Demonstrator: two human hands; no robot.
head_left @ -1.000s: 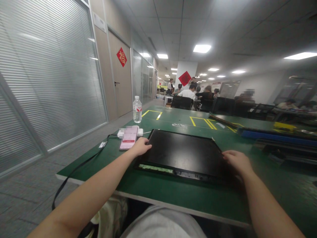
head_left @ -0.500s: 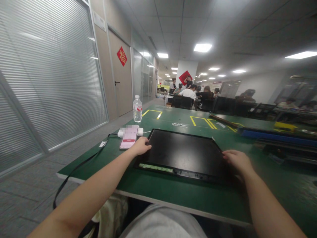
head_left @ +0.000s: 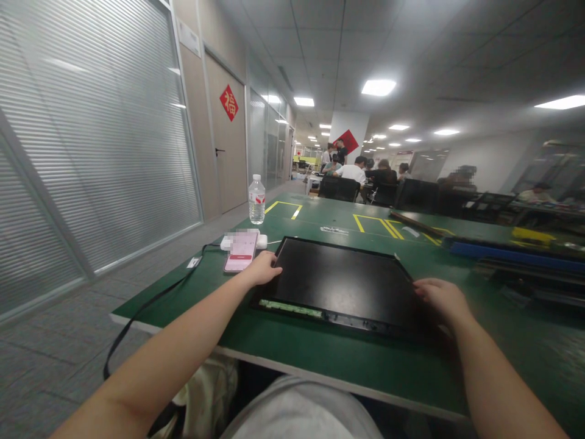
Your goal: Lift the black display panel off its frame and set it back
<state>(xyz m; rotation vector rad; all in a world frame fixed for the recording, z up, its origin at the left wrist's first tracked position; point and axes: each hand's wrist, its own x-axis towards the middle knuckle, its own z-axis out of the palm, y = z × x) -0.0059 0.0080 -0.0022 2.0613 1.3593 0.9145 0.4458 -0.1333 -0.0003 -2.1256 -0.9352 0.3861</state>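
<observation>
A dark, flat display panel (head_left: 342,280) lies face up on the green table (head_left: 292,344) in front of me. Along its near edge runs a green circuit strip (head_left: 290,308) beside a black strip. My left hand (head_left: 264,269) grips the panel's left edge, thumb over the top face. On the opposite side, my right hand (head_left: 441,297) pinches the right edge near the upper corner. The undersides of both grips are hidden.
Left of the panel lie a phone (head_left: 241,253) and a white power block (head_left: 262,242) with a black cable (head_left: 155,299). A water bottle (head_left: 256,201) stands behind them. Blue and black long parts (head_left: 493,249) lie at right. Several people sit at tables farther back.
The view has shifted slightly, so the scene sits a little farther right. Both hands keep their hold on the panel's edges, and the panel shows no clear movement on the table.
</observation>
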